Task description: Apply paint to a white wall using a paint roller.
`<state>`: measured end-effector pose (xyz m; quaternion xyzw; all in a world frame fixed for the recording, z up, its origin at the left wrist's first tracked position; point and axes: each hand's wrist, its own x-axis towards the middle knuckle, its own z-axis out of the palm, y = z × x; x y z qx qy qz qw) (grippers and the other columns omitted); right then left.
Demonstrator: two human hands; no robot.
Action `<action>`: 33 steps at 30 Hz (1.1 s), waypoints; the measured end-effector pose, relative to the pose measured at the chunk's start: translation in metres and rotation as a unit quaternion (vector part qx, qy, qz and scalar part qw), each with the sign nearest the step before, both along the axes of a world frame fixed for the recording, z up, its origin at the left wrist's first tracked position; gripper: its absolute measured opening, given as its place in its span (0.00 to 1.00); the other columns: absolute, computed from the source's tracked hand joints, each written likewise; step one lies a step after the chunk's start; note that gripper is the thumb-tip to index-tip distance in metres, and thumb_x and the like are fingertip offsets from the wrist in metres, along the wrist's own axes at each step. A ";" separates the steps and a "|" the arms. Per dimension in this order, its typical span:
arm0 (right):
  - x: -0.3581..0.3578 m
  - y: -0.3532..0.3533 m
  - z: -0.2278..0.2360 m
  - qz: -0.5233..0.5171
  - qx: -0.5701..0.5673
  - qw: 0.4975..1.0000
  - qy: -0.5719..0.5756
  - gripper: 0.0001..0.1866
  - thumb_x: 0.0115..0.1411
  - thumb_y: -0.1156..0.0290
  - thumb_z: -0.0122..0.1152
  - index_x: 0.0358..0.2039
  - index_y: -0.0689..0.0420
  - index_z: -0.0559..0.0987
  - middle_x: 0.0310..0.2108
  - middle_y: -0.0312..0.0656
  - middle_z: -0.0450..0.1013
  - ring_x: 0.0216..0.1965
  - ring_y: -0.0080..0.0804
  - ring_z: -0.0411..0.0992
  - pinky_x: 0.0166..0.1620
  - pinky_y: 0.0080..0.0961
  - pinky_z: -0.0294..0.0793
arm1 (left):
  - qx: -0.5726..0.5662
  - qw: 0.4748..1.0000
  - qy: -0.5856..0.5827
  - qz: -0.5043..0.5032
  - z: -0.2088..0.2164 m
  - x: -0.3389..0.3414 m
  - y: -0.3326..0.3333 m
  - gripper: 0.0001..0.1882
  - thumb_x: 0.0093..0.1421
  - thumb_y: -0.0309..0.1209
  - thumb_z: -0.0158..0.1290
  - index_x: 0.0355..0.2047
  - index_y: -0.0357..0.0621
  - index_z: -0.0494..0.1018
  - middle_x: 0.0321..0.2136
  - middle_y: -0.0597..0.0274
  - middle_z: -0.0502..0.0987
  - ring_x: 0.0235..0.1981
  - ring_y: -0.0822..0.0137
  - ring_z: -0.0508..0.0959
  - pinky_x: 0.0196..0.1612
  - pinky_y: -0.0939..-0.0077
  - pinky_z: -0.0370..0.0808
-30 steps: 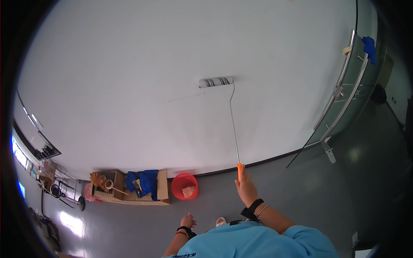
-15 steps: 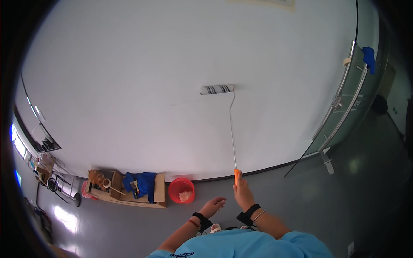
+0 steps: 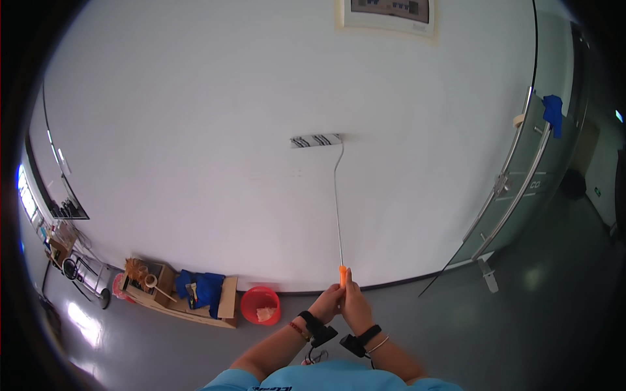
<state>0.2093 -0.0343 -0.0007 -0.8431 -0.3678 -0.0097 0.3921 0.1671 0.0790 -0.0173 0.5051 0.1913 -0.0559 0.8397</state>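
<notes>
The broad white painted wall [image 3: 215,130] carries the striped roller head [image 3: 316,140] of a long thin metal-poled paint roller [image 3: 338,208], pressed flat well above the floor. A framed picture [image 3: 390,13] hangs higher up; an overlong stroke could smear it. The red round plastic bucket [image 3: 260,304] and open cardboard box [image 3: 195,296] sit at the wall's foot, where drips may land. Left hand [image 3: 326,303] and right hand [image 3: 355,306] both clasp the orange handle [image 3: 342,276]; a loosened grip would let the pole twist.
</notes>
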 end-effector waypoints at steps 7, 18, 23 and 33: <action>0.015 0.004 0.031 -0.002 0.018 0.997 -0.073 0.36 0.61 0.73 0.49 0.66 0.57 0.45 0.42 0.50 0.69 0.33 0.47 0.74 0.31 0.35 0.77 | -0.037 0.998 -0.054 0.025 0.025 0.014 -0.003 0.19 0.67 0.45 0.41 0.48 0.45 0.65 0.36 0.68 0.70 0.36 0.74 0.72 0.41 0.74 0.73; 0.044 -0.018 0.114 0.034 0.093 0.991 -0.087 0.39 0.55 0.72 0.59 0.64 0.58 0.52 0.62 0.52 0.54 0.55 0.47 0.66 0.44 0.30 0.78 | 0.052 0.978 -0.193 0.057 0.123 0.055 0.005 0.23 0.69 0.45 0.36 0.48 0.35 0.63 0.40 0.57 0.72 0.43 0.67 0.73 0.49 0.72 0.71; 0.028 -0.053 0.102 0.007 0.127 0.974 -0.185 0.38 0.55 0.75 0.56 0.64 0.57 0.52 0.64 0.55 0.48 0.59 0.51 0.60 0.51 0.34 0.73 | 0.084 0.974 -0.208 0.045 0.151 0.076 -0.010 0.20 0.69 0.43 0.33 0.45 0.36 0.62 0.36 0.55 0.72 0.39 0.63 0.74 0.48 0.65 0.72; 0.021 -0.167 -0.004 -0.173 0.122 0.974 -0.084 0.32 0.56 0.77 0.52 0.62 0.59 0.57 0.61 0.52 0.56 0.48 0.41 0.71 0.43 0.26 0.76 | 0.177 0.932 -0.278 0.151 0.238 0.094 0.034 0.21 0.67 0.49 0.36 0.33 0.41 0.61 0.16 0.62 0.67 0.14 0.68 0.69 0.15 0.73 0.69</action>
